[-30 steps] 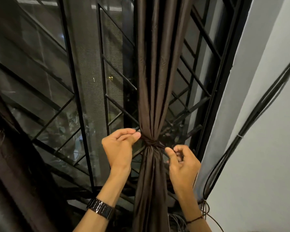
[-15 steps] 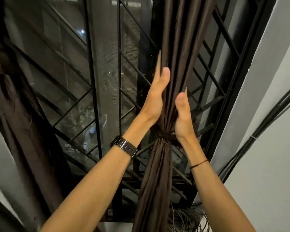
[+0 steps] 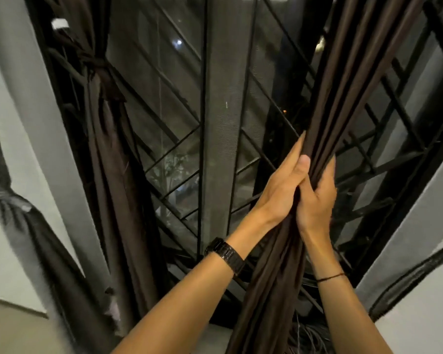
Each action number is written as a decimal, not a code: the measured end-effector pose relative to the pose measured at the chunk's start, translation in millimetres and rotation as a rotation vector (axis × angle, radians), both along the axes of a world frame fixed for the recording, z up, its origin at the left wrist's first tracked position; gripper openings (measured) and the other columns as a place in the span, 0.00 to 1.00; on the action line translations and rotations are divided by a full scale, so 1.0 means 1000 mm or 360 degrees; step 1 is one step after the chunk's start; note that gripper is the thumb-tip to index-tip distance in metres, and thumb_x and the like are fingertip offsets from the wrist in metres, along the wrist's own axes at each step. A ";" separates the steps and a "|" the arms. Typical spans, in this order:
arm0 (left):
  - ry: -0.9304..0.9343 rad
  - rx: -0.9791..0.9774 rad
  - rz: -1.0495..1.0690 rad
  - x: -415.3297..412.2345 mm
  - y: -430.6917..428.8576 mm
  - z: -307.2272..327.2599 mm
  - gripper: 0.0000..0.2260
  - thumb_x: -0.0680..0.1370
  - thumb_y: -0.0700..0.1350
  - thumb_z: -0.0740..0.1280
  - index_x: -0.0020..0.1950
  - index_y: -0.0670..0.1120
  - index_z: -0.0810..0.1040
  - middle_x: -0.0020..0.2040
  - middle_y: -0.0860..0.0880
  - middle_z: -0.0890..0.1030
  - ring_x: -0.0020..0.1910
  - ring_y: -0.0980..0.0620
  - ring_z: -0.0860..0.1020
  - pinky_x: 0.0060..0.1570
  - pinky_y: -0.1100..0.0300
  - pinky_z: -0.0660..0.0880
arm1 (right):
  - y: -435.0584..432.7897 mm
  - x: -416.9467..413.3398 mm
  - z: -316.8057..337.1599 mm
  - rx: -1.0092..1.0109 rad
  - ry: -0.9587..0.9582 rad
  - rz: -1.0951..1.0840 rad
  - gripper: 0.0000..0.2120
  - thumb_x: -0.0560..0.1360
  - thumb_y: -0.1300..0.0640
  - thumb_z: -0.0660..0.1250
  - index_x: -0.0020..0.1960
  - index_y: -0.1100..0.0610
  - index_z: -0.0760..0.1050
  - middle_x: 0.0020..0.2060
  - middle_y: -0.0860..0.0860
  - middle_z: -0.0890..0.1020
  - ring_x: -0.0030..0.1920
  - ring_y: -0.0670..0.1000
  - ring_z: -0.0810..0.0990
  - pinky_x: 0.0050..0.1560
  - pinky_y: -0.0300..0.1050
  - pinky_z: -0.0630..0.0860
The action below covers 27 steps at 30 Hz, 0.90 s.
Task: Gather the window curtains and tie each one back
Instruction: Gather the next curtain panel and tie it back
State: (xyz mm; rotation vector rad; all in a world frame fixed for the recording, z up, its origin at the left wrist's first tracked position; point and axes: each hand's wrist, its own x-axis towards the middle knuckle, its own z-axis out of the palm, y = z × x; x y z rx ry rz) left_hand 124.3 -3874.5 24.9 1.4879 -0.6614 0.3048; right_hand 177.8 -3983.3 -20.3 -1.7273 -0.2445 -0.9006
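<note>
A dark brown curtain (image 3: pixel 343 80) hangs gathered in a narrow bundle on the right side of the window. My left hand (image 3: pixel 279 187), with a black watch on its wrist, holds the bundle from the left, index finger stretched up along the folds and thumb on the front. From the right, my right hand (image 3: pixel 317 203) wraps around the same bundle, hard against the left hand. The hands hide the tie around this curtain. A second brown curtain (image 3: pixel 118 180) hangs at the left of the window, knotted high up.
Behind the curtains a black diagonal window grille (image 3: pixel 179 139) covers the glass. A grey curtain (image 3: pixel 23 226) hangs tied at the far left, by a white wall. Black cables (image 3: pixel 409 274) run along the right wall, with loose wires at the sill.
Both hands left the tie at the curtain's waist, slid up the bundle and closed around it. The view swung left, bringing the left curtains into sight.
</note>
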 end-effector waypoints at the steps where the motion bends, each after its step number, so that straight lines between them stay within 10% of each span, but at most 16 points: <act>1: 0.0060 0.0016 0.0010 0.001 0.011 -0.011 0.28 0.85 0.62 0.55 0.84 0.57 0.58 0.84 0.55 0.60 0.82 0.60 0.57 0.83 0.47 0.55 | 0.002 -0.001 -0.008 -0.0031 -0.0039 -0.0059 0.33 0.80 0.39 0.64 0.80 0.42 0.55 0.75 0.46 0.71 0.74 0.48 0.71 0.72 0.58 0.70; 11: 0.0681 0.0016 0.0529 -0.024 0.191 -0.097 0.30 0.81 0.69 0.60 0.81 0.68 0.57 0.79 0.67 0.61 0.77 0.65 0.59 0.79 0.55 0.55 | 0.098 -0.052 -0.066 -0.0477 -0.0533 -0.0952 0.29 0.75 0.55 0.69 0.75 0.56 0.68 0.76 0.63 0.65 0.71 0.64 0.67 0.67 0.57 0.63; 18: 0.0758 0.0568 0.0343 -0.043 0.280 -0.186 0.36 0.76 0.75 0.54 0.82 0.69 0.47 0.85 0.60 0.45 0.83 0.59 0.46 0.82 0.52 0.49 | 0.225 -0.076 -0.123 -0.0877 0.0098 -0.0790 0.32 0.80 0.38 0.56 0.79 0.50 0.61 0.81 0.56 0.56 0.79 0.62 0.58 0.65 0.60 0.61; 23: -0.0300 0.1278 0.0721 -0.058 0.363 -0.217 0.30 0.85 0.59 0.59 0.84 0.49 0.60 0.85 0.45 0.58 0.83 0.46 0.60 0.79 0.46 0.62 | 0.311 -0.100 -0.159 -0.1172 0.0403 -0.0635 0.35 0.81 0.32 0.45 0.82 0.48 0.52 0.82 0.55 0.49 0.82 0.60 0.50 0.66 0.63 0.61; 27: -0.1099 0.1057 0.1150 -0.060 0.418 -0.210 0.21 0.84 0.53 0.62 0.73 0.43 0.72 0.76 0.37 0.70 0.66 0.36 0.75 0.67 0.47 0.71 | 0.364 -0.118 -0.153 -0.1199 0.0364 -0.0620 0.35 0.81 0.32 0.46 0.82 0.50 0.52 0.82 0.56 0.49 0.82 0.60 0.49 0.67 0.63 0.63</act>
